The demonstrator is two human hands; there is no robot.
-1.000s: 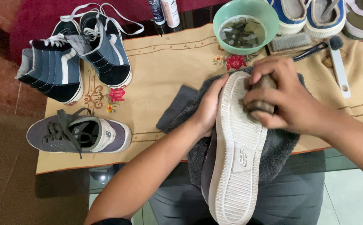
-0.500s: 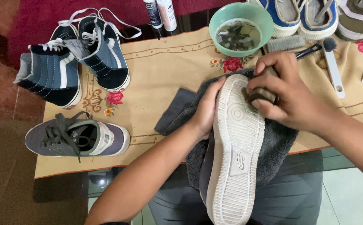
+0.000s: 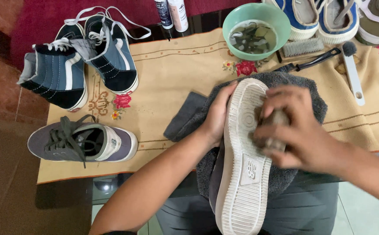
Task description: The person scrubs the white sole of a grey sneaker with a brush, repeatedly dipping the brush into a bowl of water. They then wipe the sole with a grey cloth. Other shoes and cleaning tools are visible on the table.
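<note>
Spread across the table: a beige woven cloth with red embroidered flowers (image 3: 176, 87), taken here as the landmark. At its near edge, partly over the lap, a dark grey fluffy towel (image 3: 302, 93). On top of the towel, sole up: a grey sneaker with a ribbed off-white rubber sole (image 3: 241, 174), toe toward the middle of the cloth, heel toward the body. At the cloth's far left corner, a pair of navy-and-blue high-top sneakers with white laces (image 3: 85, 61), side by side and touching. On the cloth's near left part, a single grey low sneaker with grey laces (image 3: 82, 141), lying apart from the high-tops. At the cloth's far edge, right of centre, a round mint-green bowl (image 3: 276, 17) with murky water and dark laces inside. Just right of the bowl, on the cloth, a grey block brush (image 3: 303, 47), a black-handled brush (image 3: 311, 63) and a white-handled brush (image 3: 354, 72).

Left hand (image 3: 217, 115): wrapped around the upturned sneaker's left edge near the toe, gripping it. Right hand (image 3: 298, 130): curled tight over a small dark brush (image 3: 276, 126), blurred, pressed against the sole's right side.
</note>
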